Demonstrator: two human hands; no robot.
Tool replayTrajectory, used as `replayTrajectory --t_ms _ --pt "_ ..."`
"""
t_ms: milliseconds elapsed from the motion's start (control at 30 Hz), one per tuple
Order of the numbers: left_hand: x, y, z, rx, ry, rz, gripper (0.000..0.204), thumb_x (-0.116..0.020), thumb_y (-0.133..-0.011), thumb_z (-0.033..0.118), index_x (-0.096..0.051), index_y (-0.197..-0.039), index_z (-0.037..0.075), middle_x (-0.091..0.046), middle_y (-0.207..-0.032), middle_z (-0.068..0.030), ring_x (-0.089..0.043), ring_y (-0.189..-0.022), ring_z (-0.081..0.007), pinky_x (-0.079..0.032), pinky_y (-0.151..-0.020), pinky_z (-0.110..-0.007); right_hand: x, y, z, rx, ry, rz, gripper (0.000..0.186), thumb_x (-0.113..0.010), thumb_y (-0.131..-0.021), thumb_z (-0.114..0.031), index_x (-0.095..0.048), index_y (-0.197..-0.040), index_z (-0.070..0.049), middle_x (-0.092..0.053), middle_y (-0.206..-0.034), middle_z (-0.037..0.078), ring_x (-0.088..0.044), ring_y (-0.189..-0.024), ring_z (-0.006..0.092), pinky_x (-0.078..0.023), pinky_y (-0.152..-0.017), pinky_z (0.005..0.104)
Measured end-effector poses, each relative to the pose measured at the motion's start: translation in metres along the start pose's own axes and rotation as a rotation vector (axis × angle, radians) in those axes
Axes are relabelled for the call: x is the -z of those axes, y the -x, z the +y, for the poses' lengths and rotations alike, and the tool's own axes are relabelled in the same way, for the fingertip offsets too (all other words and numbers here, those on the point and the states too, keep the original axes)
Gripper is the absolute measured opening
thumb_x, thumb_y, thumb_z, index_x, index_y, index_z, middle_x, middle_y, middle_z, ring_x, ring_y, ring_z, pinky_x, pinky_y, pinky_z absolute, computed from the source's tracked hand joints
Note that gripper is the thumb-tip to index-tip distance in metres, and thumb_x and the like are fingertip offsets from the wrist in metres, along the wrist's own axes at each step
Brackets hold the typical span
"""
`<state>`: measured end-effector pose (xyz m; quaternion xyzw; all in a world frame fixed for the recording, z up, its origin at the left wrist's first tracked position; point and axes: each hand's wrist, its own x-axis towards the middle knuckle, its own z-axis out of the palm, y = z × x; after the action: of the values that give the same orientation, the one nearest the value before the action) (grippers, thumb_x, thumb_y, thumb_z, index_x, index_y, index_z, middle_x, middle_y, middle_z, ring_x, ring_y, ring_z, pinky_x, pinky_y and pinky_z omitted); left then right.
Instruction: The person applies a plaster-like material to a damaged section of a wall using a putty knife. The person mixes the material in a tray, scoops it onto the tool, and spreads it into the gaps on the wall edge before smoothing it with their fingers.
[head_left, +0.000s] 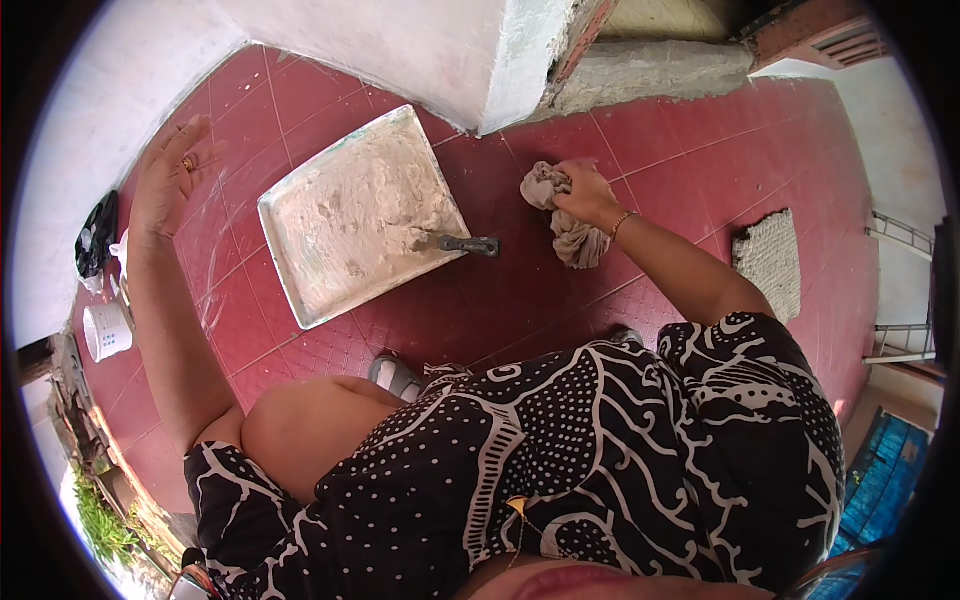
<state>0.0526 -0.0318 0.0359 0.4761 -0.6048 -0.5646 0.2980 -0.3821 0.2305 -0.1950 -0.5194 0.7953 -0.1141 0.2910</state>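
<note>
A white rectangular tray (345, 210) coated with pale wet plaster lies on the red tiles, with a dark-handled putty knife (468, 243) resting across its right part. To the right of the tray, my right hand (590, 195) is closed on a bunched grey-brown cloth (575, 240), which hangs down toward the floor. My left hand (172, 180) is raised at the left of the tray, fingers apart and slightly bent, holding nothing. My sandalled foot (390, 375) shows below the tray.
A white wall corner (490, 80) and rough concrete step (650, 70) stand ahead. At left are a black plastic bag (95, 235) and white bucket (106, 330); at right, a pale woven mat (770, 260) and metal racks (900, 340) by the wall.
</note>
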Motion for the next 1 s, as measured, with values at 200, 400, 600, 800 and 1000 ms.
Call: replayTrajectory --t_ms 200,400,600,800,1000 --pt "-0.015 -0.001 0.001 0.018 0.024 0.001 0.042 -0.058 -0.087 0.026 -0.05 -0.115 -0.005 -0.053 -0.113 -0.0119 -0.059 -0.095 -0.022 -0.048 -0.081 -0.03 -0.027 0.004 -0.057 -0.04 0.384 0.077 0.065 -0.064 -0.073 -0.038 -0.041 -0.131 -0.024 -0.035 -0.133 0.017 -0.034 -0.121 0.0429 -0.031 -0.093 0.0569" --pt "-0.009 -0.004 -0.006 0.037 0.029 -0.047 0.042 -0.056 -0.088 0.025 -0.049 -0.116 -0.005 -0.052 -0.114 -0.012 -0.059 -0.095 -0.0228 -0.047 -0.084 -0.031 -0.069 0.009 -0.065 0.602 0.446 0.157 0.052 -0.057 -0.079 -0.024 -0.044 -0.129 -0.027 -0.042 -0.118 0.014 -0.044 -0.109 0.0345 -0.036 -0.085 0.0482" --pt "-0.01 -0.007 -0.008 0.054 0.029 -0.04 0.046 -0.056 -0.088 0.027 -0.047 -0.118 -0.007 -0.051 -0.114 -0.013 -0.058 -0.097 -0.0231 -0.047 -0.085 -0.032 -0.047 -0.044 -0.051 0.136 0.312 0.16 0.049 -0.057 -0.078 -0.026 -0.048 -0.126 -0.034 -0.042 -0.112 0.014 -0.043 -0.107 0.0351 -0.036 -0.09 0.047" --pt "0.004 -0.007 -0.014 0.058 0.035 -0.022 0.048 -0.056 -0.087 0.028 -0.046 -0.119 -0.007 -0.051 -0.116 -0.0132 -0.058 -0.096 -0.023 -0.047 -0.085 -0.033 -0.013 -0.068 -0.027 -0.138 0.334 0.096 0.049 -0.052 -0.08 -0.022 -0.048 -0.126 -0.034 -0.039 -0.12 0.013 -0.045 -0.11 0.0345 -0.039 -0.091 0.0464" --pt "0.011 -0.007 -0.023 0.094 0.027 -0.012 0.049 -0.056 -0.087 0.028 -0.046 -0.12 -0.007 -0.051 -0.117 -0.0131 -0.058 -0.095 -0.0222 -0.047 -0.085 -0.033 -0.049 -0.061 -0.074 0.275 0.474 0.074 0.049 -0.051 -0.08 -0.02 -0.048 -0.126 -0.035 -0.042 -0.117 0.012 -0.045 -0.11 0.0328 -0.039 -0.088 0.0466"
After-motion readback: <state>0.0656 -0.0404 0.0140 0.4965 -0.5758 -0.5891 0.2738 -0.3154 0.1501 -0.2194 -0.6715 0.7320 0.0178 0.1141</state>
